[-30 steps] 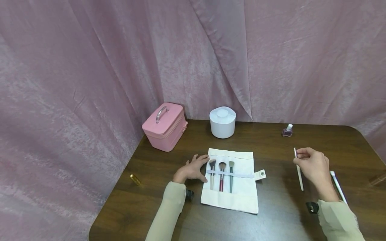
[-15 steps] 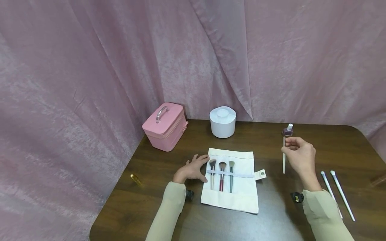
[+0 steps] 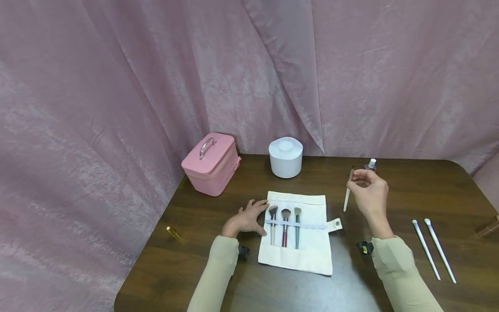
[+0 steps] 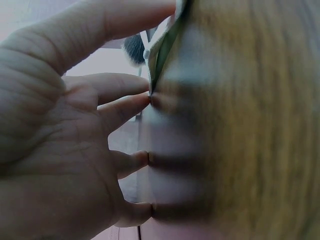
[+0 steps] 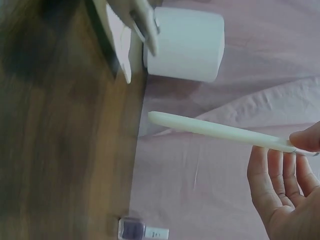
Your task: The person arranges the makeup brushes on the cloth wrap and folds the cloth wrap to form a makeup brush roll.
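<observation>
A white cloth brush roll point(image 3: 296, 255) lies open on the dark wooden table point(image 3: 202, 277), with three makeup brushes point(image 3: 285, 225) tucked under its strap. My left hand point(image 3: 247, 219) rests flat on the table, its fingertips point(image 4: 142, 97) touching the roll's left edge point(image 4: 159, 50). My right hand point(image 3: 370, 190) is raised to the right of the roll and pinches a thin white-handled brush point(image 3: 347, 195), handle pointing down. The same brush handle point(image 5: 215, 129) shows in the right wrist view, held at my fingertips point(image 5: 306, 140).
A pink vanity case point(image 3: 210, 162) and a white round container point(image 3: 286, 157) stand at the back. A nail polish bottle point(image 3: 371, 164) sits behind my right hand. Two white brushes point(image 3: 432, 251) lie at the right. A small gold tube point(image 3: 173, 233) lies at the left.
My right hand has lifted the thin brush off the table and carried it left and away, toward the roll. The left hand has stayed on the roll's edge.
</observation>
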Demonstrator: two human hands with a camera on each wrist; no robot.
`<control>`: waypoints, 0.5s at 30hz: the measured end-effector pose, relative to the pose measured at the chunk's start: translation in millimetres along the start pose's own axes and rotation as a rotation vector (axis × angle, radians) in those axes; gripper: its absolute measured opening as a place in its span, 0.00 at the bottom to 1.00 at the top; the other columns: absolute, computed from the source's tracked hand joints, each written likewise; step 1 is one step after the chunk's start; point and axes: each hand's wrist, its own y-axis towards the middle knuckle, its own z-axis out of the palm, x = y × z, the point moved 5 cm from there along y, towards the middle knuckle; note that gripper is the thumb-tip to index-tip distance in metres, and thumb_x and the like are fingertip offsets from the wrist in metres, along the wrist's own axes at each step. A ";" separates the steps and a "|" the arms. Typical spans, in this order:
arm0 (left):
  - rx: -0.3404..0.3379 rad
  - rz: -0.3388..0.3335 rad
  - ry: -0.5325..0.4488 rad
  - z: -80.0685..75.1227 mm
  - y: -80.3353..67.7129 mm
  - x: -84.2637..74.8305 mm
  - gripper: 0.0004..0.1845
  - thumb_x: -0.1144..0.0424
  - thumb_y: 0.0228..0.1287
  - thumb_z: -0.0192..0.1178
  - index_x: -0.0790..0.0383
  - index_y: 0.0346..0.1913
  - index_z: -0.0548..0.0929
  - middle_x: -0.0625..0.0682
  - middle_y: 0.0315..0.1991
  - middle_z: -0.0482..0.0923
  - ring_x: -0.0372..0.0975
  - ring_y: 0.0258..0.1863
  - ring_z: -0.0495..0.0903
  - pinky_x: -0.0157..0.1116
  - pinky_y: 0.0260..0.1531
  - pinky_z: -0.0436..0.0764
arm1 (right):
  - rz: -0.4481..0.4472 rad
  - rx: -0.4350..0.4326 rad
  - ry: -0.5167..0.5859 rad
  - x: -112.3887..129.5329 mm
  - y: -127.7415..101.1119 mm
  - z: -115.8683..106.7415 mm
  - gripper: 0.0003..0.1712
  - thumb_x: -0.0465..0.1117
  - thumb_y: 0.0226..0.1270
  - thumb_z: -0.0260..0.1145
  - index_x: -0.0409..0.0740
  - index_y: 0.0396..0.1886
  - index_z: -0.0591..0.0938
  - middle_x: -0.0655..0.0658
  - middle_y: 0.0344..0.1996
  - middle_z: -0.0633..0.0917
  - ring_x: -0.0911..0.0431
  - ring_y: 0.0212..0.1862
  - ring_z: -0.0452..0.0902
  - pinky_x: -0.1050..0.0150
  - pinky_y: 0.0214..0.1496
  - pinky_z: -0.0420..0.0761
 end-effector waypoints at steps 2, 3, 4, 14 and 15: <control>0.002 0.000 0.008 0.7 0.0 0.3 0.51 0.63 0.54 0.77 0.56 0.79 0.61 0.49 0.80 0.50 0.56 0.80 0.37 0.66 0.70 0.41 | 0.010 0.002 0.020 0.2 0.1 3.1 0.11 0.26 0.55 0.66 0.27 0.39 0.84 0.42 0.29 0.87 0.73 0.27 0.77 0.80 0.32 0.74; 0.003 0.001 0.011 1.0 0.1 0.5 0.50 0.63 0.54 0.77 0.56 0.79 0.61 0.49 0.80 0.50 0.56 0.79 0.37 0.66 0.70 0.41 | 0.015 0.003 0.026 -0.2 -0.1 4.5 0.11 0.26 0.55 0.67 0.27 0.39 0.84 0.44 0.29 0.87 0.73 0.27 0.77 0.80 0.32 0.74; 0.002 0.001 0.012 1.2 0.1 1.1 0.50 0.63 0.54 0.77 0.56 0.79 0.61 0.49 0.80 0.50 0.56 0.79 0.37 0.66 0.70 0.41 | 0.019 0.005 0.036 -0.6 0.1 6.4 0.11 0.26 0.56 0.67 0.28 0.40 0.84 0.46 0.28 0.87 0.73 0.28 0.77 0.80 0.32 0.74; -0.004 0.000 0.001 2.6 0.0 2.4 0.50 0.62 0.54 0.77 0.57 0.79 0.62 0.49 0.80 0.50 0.55 0.80 0.37 0.66 0.70 0.41 | 0.061 0.032 0.155 -2.6 -3.4 26.2 0.11 0.23 0.56 0.67 0.25 0.40 0.82 0.56 0.27 0.82 0.70 0.29 0.78 0.79 0.33 0.76; -0.005 0.002 0.000 2.2 0.1 2.3 0.50 0.62 0.54 0.77 0.57 0.79 0.62 0.49 0.80 0.50 0.56 0.80 0.37 0.66 0.70 0.41 | 0.071 0.040 0.165 -2.7 -3.5 29.1 0.11 0.23 0.56 0.67 0.25 0.41 0.82 0.55 0.27 0.83 0.70 0.29 0.78 0.78 0.32 0.77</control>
